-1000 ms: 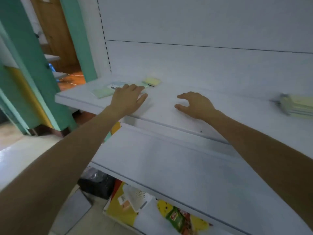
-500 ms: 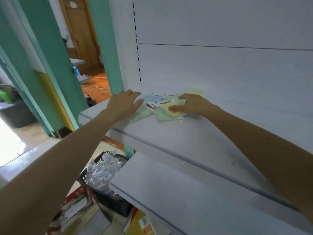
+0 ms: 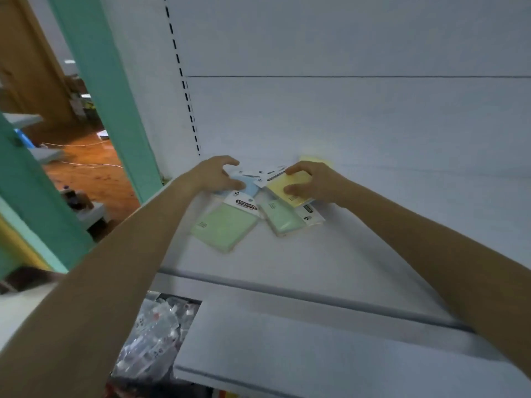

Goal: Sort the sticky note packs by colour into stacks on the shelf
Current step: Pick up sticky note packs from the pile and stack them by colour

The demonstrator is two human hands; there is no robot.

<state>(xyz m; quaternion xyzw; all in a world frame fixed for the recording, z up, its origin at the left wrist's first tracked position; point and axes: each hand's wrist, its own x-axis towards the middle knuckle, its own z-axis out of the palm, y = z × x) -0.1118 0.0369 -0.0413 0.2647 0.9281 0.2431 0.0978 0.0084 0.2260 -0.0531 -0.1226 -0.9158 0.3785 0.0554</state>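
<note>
Several sticky note packs lie in a loose overlapping pile at the back left of the white shelf [image 3: 330,262]. My left hand [image 3: 214,175] grips a blue pack [image 3: 249,186] between thumb and fingers. My right hand [image 3: 311,182] pinches a yellow pack [image 3: 283,188] that lies on top of the pile. One green pack [image 3: 224,226] lies nearest me on the left. A second green pack [image 3: 283,218] sits partly under the yellow one. Another yellow pack [image 3: 314,160] peeks out behind my right hand, against the back panel.
A lower white shelf [image 3: 301,349] juts out below. A dark bin of clear plastic packets [image 3: 155,337] stands on the floor at the lower left. A teal door frame [image 3: 109,90] borders the shelf unit on the left, with a room beyond.
The view has come closer to the pile. My left hand has closed on the blue pack and my right hand has closed on the yellow pack; earlier both lay flat.
</note>
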